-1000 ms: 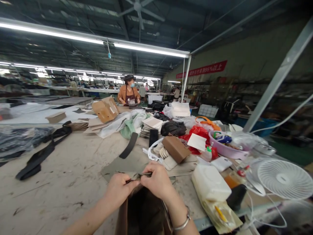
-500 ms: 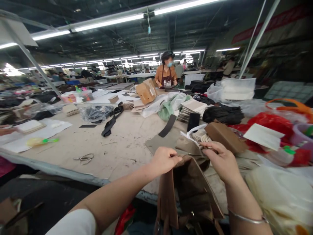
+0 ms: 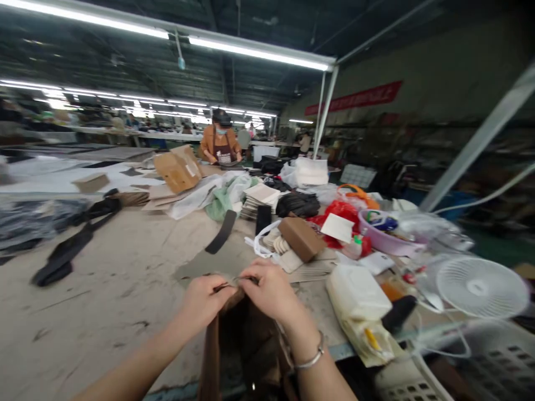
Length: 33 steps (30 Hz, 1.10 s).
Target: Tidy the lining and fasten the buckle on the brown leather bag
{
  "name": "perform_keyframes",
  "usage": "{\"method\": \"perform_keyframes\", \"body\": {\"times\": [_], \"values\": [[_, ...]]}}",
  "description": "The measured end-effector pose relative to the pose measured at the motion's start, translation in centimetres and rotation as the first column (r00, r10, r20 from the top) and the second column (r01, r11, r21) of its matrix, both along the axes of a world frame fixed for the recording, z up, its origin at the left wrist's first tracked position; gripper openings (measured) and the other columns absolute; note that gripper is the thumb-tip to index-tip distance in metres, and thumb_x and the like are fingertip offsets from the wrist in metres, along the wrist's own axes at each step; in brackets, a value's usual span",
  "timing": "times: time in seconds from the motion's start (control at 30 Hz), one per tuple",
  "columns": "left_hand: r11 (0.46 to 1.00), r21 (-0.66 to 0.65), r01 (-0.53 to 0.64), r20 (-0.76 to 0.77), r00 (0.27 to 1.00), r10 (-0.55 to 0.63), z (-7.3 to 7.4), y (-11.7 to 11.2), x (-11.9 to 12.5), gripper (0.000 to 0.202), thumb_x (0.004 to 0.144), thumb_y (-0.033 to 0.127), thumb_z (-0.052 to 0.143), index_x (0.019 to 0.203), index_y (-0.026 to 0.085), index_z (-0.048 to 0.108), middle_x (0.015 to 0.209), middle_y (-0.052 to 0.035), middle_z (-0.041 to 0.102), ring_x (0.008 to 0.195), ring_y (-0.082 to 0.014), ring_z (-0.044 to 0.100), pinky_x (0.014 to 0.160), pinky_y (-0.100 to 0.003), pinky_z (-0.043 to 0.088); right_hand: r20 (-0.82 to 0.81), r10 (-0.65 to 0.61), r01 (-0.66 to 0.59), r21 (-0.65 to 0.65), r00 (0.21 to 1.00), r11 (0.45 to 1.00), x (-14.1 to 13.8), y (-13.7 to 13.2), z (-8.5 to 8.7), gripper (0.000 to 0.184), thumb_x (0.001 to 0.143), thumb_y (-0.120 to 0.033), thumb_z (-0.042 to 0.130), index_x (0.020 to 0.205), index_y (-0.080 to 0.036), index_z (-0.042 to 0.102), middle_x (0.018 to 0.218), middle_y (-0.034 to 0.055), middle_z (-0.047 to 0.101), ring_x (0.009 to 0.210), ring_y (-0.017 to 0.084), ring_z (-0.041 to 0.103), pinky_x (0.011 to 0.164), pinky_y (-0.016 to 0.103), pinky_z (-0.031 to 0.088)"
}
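Note:
My left hand [image 3: 203, 303] and my right hand [image 3: 270, 289] are both pinched on the top edge of a brown bag piece [image 3: 240, 348] that hangs down in front of me at the near edge of the worktable [image 3: 121, 295]. The two hands sit close together, thumbs almost touching. A silver bracelet [image 3: 311, 356] is on my right wrist. A flat olive-brown sheet [image 3: 209, 267] lies on the table just beyond my fingers.
A small white fan [image 3: 480, 289], a white plastic container [image 3: 357, 292] and a pink basin [image 3: 387, 236] crowd the right. Brown box [image 3: 301, 236], stacked cards [image 3: 259, 200], black straps [image 3: 69, 245] and a cardboard box [image 3: 178, 170] lie further off. A person in an orange top [image 3: 219, 145] works at the far end.
The view has swung back from the left to the right side of the table. My hands have drawn closer together on the bag's top edge.

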<state>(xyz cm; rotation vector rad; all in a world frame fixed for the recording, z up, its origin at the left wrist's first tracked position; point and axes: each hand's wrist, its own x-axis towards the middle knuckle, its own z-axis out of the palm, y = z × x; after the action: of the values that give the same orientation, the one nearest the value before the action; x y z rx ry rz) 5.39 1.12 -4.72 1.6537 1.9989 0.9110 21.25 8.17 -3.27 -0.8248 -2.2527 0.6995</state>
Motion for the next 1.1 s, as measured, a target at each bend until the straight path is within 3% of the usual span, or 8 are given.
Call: {"method": "perform_keyframes", "body": {"times": [0.2, 0.5, 0.73, 0.93, 1.1], "values": [[1.000, -0.017, 0.011, -0.016, 1.000, -0.012, 0.1, 0.3, -0.3, 0.038, 0.075, 0.047, 0.050, 0.052, 0.018, 0.046, 0.054, 0.0028, 0.039, 0.058, -0.0138, 0.042, 0.056, -0.024, 0.030, 0.050, -0.085, 0.077, 0.140, 0.995, 0.987, -0.8, -0.2, -0.4, 0.008, 0.080, -0.019, 0.063, 0.076, -0.020, 0.070, 0.079, 0.0023, 0.064, 0.079, 0.015, 0.057, 0.073, 0.025, 0.041], [0.998, -0.041, 0.041, 0.055, 0.998, -0.039, 0.2, 0.2, -0.4, 0.034, 0.077, 0.047, 0.049, 0.066, 0.019, 0.065, 0.063, 0.0004, 0.061, 0.065, -0.0180, 0.054, 0.059, -0.025, 0.037, -0.204, -0.173, 0.137, -0.181, 0.964, 0.974, -1.2, -0.1, -1.3, 0.015, 0.081, -0.016, 0.060, 0.071, -0.020, 0.071, 0.071, -0.0017, 0.065, 0.072, 0.012, 0.059, 0.069, 0.021, 0.041], [1.000, -0.018, 0.024, 0.071, 0.997, -0.023, -0.4, 0.2, -0.8, 0.035, 0.078, 0.046, 0.049, 0.060, 0.018, 0.060, 0.058, 0.0017, 0.055, 0.061, -0.0158, 0.051, 0.056, -0.024, 0.035, -0.050, 0.009, -0.012, -0.053, 0.999, 0.999, 0.1, -0.8, 0.4, 0.020, 0.087, -0.026, 0.057, 0.079, -0.024, 0.074, 0.073, -0.0013, 0.063, 0.074, 0.011, 0.057, 0.068, 0.021, 0.041], [0.999, -0.004, 0.032, 0.064, 0.997, -0.032, -0.7, 0.3, -0.9, 0.032, 0.077, 0.043, 0.051, 0.058, 0.018, 0.055, 0.056, 0.0026, 0.050, 0.060, -0.0148, 0.048, 0.056, -0.023, 0.033, -0.005, -0.085, 0.085, -0.036, 0.996, 0.996, -0.3, -0.7, 0.3, 0.013, 0.077, -0.015, 0.063, 0.078, -0.022, 0.073, 0.074, -0.0012, 0.066, 0.075, 0.012, 0.059, 0.070, 0.022, 0.041], [0.999, 0.005, 0.038, 0.064, 0.997, -0.038, -0.4, 0.3, -0.7, 0.033, 0.079, 0.044, 0.049, 0.062, 0.018, 0.061, 0.060, 0.0020, 0.056, 0.063, -0.0157, 0.052, 0.059, -0.023, 0.036, -0.064, -0.147, 0.142, -0.064, 0.987, 0.988, -0.8, -0.7, -0.2, 0.014, 0.076, -0.014, 0.061, 0.072, -0.022, 0.071, 0.071, -0.0015, 0.065, 0.071, 0.013, 0.058, 0.068, 0.023, 0.042]]}}
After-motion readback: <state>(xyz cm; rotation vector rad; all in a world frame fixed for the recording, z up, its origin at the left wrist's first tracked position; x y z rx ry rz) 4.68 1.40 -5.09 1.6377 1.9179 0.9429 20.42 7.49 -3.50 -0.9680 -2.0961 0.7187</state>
